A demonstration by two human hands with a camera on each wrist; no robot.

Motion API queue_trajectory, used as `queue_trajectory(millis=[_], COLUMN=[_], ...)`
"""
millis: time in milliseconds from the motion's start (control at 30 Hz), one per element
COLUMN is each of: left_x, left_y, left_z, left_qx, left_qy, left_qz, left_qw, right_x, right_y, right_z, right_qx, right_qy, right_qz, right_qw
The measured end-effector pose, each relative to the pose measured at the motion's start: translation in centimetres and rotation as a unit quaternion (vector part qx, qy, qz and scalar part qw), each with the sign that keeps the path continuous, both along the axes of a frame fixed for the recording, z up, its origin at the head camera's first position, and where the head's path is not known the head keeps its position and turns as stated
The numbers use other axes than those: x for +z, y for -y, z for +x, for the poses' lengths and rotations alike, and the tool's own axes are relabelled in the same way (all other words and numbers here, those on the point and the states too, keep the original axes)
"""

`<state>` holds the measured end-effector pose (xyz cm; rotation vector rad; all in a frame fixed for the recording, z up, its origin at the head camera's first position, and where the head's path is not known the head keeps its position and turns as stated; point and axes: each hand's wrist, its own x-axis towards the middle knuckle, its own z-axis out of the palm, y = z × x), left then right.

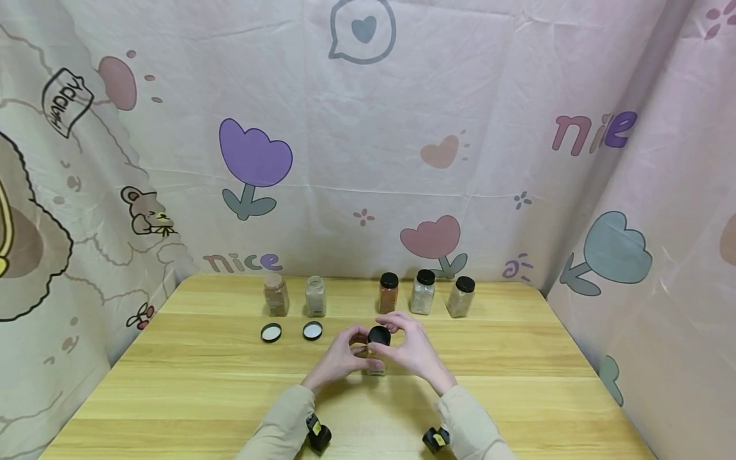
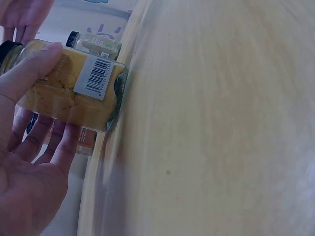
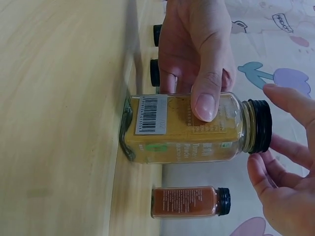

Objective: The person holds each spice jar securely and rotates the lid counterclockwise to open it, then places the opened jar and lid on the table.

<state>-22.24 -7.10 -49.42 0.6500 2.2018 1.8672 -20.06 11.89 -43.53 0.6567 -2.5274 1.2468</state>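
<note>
A glass jar of yellow turmeric powder (image 3: 179,142) stands upright on the table in front of me, its barcode label near the base. My left hand (image 1: 339,359) grips the jar's body, the thumb on one side and the fingers around the other. Over the jar's mouth sits a black lid (image 3: 261,126). My right hand (image 1: 416,348) has its thumb and fingertips at opposite edges of that lid, pinching it. The left wrist view shows the same jar, with the right hand (image 2: 27,14) partly cut off near the lid.
At the back left stand two uncapped jars, one brownish (image 1: 276,297) and one pale (image 1: 315,299). Two black lids (image 1: 271,332) (image 1: 312,330) lie upturned before them. Back right are capped jars: reddish-brown (image 1: 388,295), white (image 1: 422,294) and pale (image 1: 461,298). A printed curtain (image 1: 368,160) hangs behind.
</note>
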Motion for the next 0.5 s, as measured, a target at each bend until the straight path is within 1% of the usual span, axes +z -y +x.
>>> queue_trajectory(millis=[133, 300, 400, 500], left_x=[-0.03, -0.05, 0.00, 0.05], left_y=[0.01, 0.00, 0.01, 0.01], left_z=[-0.02, -0.03, 0.01, 0.04], left_qx=[0.000, -0.001, 0.000, 0.000], left_qy=[0.002, -0.003, -0.008, -0.010], left_qz=[-0.004, 0.000, 0.000, 0.000], left_qw=[1.0000, 1.0000, 1.0000, 1.0000], right_x=[0.00, 0.00, -0.03, -0.04], right_y=[0.14, 0.21, 0.14, -0.03], right_z=[0.06, 0.08, 0.05, -0.03], right_qx=[-0.019, -0.023, -0.016, 0.007], right_qy=[0.008, 0.002, -0.006, -0.017], right_qz=[-0.008, -0.001, 0.008, 0.011], right_qw=[0.9998, 0.9997, 0.9998, 0.9998])
